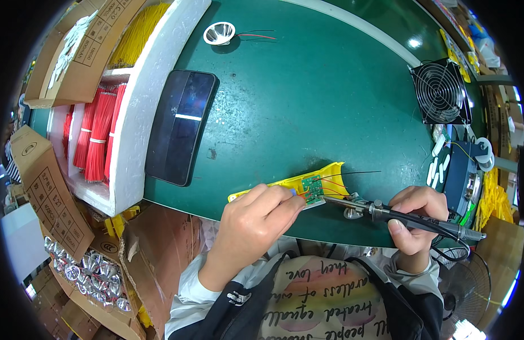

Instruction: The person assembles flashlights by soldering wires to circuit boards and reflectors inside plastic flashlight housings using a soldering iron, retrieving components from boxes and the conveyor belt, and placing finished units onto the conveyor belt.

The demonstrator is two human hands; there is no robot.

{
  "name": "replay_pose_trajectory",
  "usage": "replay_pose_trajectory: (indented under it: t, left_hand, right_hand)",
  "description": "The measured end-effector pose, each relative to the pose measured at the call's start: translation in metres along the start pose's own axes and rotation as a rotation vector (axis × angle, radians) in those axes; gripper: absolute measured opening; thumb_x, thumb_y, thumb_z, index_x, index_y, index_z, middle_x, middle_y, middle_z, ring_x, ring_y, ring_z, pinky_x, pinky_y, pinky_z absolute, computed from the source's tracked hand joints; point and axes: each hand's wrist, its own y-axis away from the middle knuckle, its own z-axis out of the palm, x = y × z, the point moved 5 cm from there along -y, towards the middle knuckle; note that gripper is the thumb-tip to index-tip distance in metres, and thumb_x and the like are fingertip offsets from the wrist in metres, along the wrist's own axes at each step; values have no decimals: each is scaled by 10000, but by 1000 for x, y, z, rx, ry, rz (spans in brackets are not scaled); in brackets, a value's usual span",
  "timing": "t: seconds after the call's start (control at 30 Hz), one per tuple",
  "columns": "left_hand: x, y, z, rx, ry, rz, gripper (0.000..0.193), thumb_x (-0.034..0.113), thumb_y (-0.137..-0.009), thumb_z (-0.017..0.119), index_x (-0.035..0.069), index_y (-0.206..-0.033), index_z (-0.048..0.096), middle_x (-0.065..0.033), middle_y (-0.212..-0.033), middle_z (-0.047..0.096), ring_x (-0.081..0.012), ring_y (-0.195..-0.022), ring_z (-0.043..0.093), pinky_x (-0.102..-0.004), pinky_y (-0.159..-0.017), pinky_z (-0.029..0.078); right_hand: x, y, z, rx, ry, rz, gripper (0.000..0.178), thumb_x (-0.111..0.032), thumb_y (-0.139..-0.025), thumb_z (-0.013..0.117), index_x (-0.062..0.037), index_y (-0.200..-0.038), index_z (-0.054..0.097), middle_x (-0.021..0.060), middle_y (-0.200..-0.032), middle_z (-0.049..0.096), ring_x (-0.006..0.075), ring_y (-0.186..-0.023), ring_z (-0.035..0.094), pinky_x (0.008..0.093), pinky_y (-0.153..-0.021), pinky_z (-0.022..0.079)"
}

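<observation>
My right hand (419, 218) is closed round the grey handle of a soldering iron (386, 213). Its metal tip points left and reaches the edge of a small green circuit board (313, 188). That board lies in a long yellow plastic housing (332, 170) near the front edge of the table. Red wires and one black wire run off the board to the right. My left hand (253, 218) lies over the left part of the housing, its fingers pinched together beside the board; what they hold is too small to name. A shiny reflector cup (352, 213) sits partly hidden under the iron.
A phone (181, 127) lies at left on the green table (307, 102), beside a white foam box (160, 62) of red and yellow wires. Another reflector (219, 34) sits at the back. A black fan (440, 92) stands right, near a blue device (459, 170).
</observation>
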Motion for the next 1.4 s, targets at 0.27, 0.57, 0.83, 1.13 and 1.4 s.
replay_pose_trajectory:
  t: [0.27,0.57,0.83,1.13,1.4]
  left_hand:
    - [1,0,0,18,9,9,173,33,-576,688,75,-720,604,-22,-668,530,-158,-539,514,-267,-454,398]
    - [1,-1,0,17,0,15,169,34,-575,688,75,-711,594,-22,-664,527,-163,-551,520,-267,-458,397]
    - [1,1,2,27,6,20,170,30,-576,688,69,-709,591,-30,-664,530,-167,-543,522,-269,-455,397]
    - [0,1,0,38,6,25,174,34,-573,693,69,-709,590,-29,-680,537,-165,-547,526,-264,-458,397]
    - [0,3,0,39,18,13,179,29,-566,691,71,-706,587,-27,-679,532,-170,-552,526,-270,-468,398]
  right_hand:
    - [-2,4,-1,58,-58,-34,184,-56,-588,649,1,-678,499,97,-557,551,142,-462,531,209,-429,414]
    - [6,12,-4,128,-61,49,181,-53,-595,642,3,-681,494,97,-566,548,141,-479,524,212,-432,406]
    - [10,8,-1,70,-55,46,186,-47,-586,646,-2,-686,496,96,-568,558,135,-474,527,213,-440,413]
    - [4,1,0,15,-29,34,187,-39,-579,643,-2,-680,490,94,-561,557,133,-467,528,212,-442,416]
    - [2,10,-6,109,-90,33,205,-64,-580,650,11,-682,489,104,-562,549,131,-464,514,211,-425,405]
